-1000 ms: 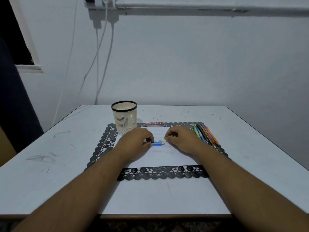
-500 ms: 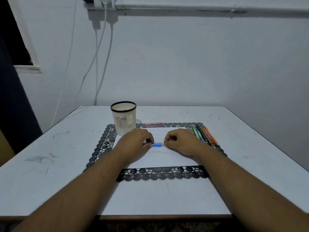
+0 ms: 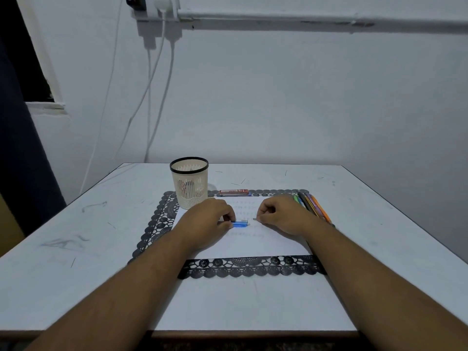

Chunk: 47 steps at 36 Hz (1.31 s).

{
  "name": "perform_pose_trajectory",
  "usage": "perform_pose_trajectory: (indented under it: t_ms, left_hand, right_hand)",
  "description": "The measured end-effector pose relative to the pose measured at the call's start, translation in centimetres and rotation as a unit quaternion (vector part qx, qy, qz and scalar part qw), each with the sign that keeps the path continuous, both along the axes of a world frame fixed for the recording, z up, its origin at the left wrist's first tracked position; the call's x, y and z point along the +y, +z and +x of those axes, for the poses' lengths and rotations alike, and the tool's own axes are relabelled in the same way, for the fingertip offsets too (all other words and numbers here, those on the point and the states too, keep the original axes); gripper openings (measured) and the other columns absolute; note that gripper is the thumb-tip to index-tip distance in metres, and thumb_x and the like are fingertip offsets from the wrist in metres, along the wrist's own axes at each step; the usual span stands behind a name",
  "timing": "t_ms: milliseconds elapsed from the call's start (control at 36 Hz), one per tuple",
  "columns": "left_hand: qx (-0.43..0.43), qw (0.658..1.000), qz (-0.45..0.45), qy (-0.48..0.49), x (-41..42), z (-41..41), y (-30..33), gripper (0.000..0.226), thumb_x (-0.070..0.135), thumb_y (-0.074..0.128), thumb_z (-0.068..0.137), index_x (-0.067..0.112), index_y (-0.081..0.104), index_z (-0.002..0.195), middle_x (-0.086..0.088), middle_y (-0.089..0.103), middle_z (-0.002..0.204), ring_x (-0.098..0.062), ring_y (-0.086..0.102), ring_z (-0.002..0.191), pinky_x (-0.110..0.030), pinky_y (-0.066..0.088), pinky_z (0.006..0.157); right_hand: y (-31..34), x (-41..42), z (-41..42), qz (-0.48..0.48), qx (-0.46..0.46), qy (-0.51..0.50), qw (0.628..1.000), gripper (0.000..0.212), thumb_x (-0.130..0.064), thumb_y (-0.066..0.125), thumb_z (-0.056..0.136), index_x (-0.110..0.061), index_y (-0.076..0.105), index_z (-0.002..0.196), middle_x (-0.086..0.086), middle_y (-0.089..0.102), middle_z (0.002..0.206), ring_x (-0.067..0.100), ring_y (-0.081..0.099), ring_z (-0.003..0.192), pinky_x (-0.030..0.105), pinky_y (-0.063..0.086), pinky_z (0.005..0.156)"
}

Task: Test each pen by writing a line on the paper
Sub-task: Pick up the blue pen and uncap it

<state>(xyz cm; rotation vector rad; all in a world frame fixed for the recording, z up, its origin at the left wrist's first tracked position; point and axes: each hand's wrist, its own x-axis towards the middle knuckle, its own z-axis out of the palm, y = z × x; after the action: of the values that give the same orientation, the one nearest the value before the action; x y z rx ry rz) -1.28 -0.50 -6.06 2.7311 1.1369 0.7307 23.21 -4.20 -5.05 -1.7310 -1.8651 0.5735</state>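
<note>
Since a moment ago, the two hands have pulled a little apart, and a small gap now shows between the blue pen [image 3: 240, 224] and the tiny piece in the right hand [image 3: 281, 215]. The left hand [image 3: 206, 220] pinches one end of the blue pen, which lies just over the paper [image 3: 255, 245]. The right hand's curled fingers pinch a small grey piece, maybe the cap, too small to tell. More pens [image 3: 312, 205] lie in a row on the black mat [image 3: 157, 224], right beside the right hand. A pen cup [image 3: 189, 182] stands behind the left hand on the worktop [image 3: 83, 262].
</note>
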Motion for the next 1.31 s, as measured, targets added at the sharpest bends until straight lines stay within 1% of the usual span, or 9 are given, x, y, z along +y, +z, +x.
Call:
perform_pose_trajectory:
  t_ms: [111,222,417,556,750,1028,1111,1194,1306]
  left_hand:
    - [0.005,1.000,0.001,-0.008,0.1,0.0,0.0,0.009,0.033,0.066,0.094,0.034,0.071,0.101,0.020,0.060,0.094,-0.002,0.051,0.091,-0.031,0.050,0.079]
    - [0.004,1.000,0.004,-0.009,-0.2,0.3,0.0,0.010,0.036,0.065,0.095,0.036,0.069,0.104,0.019,0.060,0.096,-0.003,0.051,0.092,-0.030,0.049,0.080]
    - [0.001,1.000,0.016,-0.009,-0.4,0.6,-0.1,0.012,0.037,0.063,0.097,0.035,0.068,0.107,0.017,0.059,0.097,-0.003,0.049,0.092,-0.029,0.047,0.080]
    - [-0.012,1.000,0.015,-0.009,-0.3,0.6,-0.4,0.015,0.040,0.064,0.094,0.035,0.066,0.108,0.018,0.059,0.095,-0.003,0.050,0.094,-0.029,0.047,0.082]
    - [-0.041,0.999,0.000,0.005,0.0,0.2,0.0,0.019,0.048,0.061,0.094,0.035,0.065,0.108,0.018,0.060,0.095,-0.002,0.052,0.093,-0.029,0.049,0.082]
    - [-0.078,0.996,0.053,0.003,0.1,0.0,0.6,0.020,0.038,0.063,0.097,0.031,0.064,0.116,0.018,0.058,0.114,-0.003,0.049,0.108,-0.028,0.044,0.090]
    - [-0.077,0.992,0.097,0.011,0.9,-0.1,0.7,0.035,0.033,0.068,0.095,0.024,0.064,0.129,0.007,0.058,0.126,-0.013,0.049,0.117,-0.032,0.043,0.096]
    - [-0.079,0.987,0.131,0.041,1.1,0.0,0.8,0.048,0.033,0.073,0.092,0.021,0.062,0.137,0.002,0.060,0.132,-0.020,0.051,0.121,-0.036,0.042,0.100]
    - [-0.074,0.988,0.129,0.047,0.9,0.0,0.8,0.041,0.033,0.073,0.093,0.021,0.067,0.131,0.002,0.069,0.119,-0.022,0.058,0.110,-0.040,0.048,0.092]
  right_hand:
    - [0.1,0.6,-1.6,0.003,-0.018,0.024,1.000,0.008,-0.021,0.074,0.094,-0.025,0.077,0.087,-0.008,0.074,0.081,0.005,0.064,0.074,0.023,0.048,0.066]
    - [0.4,1.5,-2.0,-0.005,0.022,0.020,1.000,0.012,-0.024,0.070,0.096,-0.028,0.078,0.088,-0.010,0.076,0.087,0.009,0.070,0.085,0.028,0.055,0.074]
    - [1.1,7.0,-0.5,0.063,-0.024,-0.060,0.996,0.012,-0.020,0.066,0.097,-0.025,0.075,0.104,-0.007,0.068,0.101,0.011,0.060,0.091,0.018,0.038,0.066]
    - [0.2,9.9,-1.5,0.068,-0.102,-0.068,0.990,0.037,-0.027,0.067,0.095,-0.025,0.069,0.131,-0.006,0.064,0.123,0.015,0.058,0.110,0.027,0.045,0.086]
    - [-0.2,11.8,-2.1,0.089,-0.141,-0.046,0.985,0.019,-0.027,0.069,0.091,-0.025,0.078,0.107,-0.002,0.068,0.109,0.017,0.054,0.105,0.038,0.052,0.088]
    - [1.8,7.6,-1.6,0.146,0.038,-0.015,0.988,0.013,-0.019,0.073,0.093,-0.022,0.079,0.104,-0.009,0.071,0.091,-0.002,0.056,0.071,0.018,0.038,0.065]
    - [2.3,5.1,-1.8,0.154,0.046,-0.002,0.987,0.016,-0.022,0.074,0.094,-0.025,0.078,0.109,-0.012,0.071,0.095,-0.001,0.057,0.076,0.016,0.041,0.069]
    - [2.2,2.6,-2.7,0.145,0.063,0.020,0.987,0.015,-0.022,0.077,0.093,-0.030,0.077,0.107,-0.014,0.070,0.093,0.009,0.063,0.086,0.027,0.049,0.076]
    - [2.5,0.7,-4.0,0.142,0.080,0.060,0.985,0.016,-0.021,0.078,0.092,-0.027,0.078,0.107,-0.013,0.072,0.092,0.002,0.061,0.084,0.026,0.049,0.077]
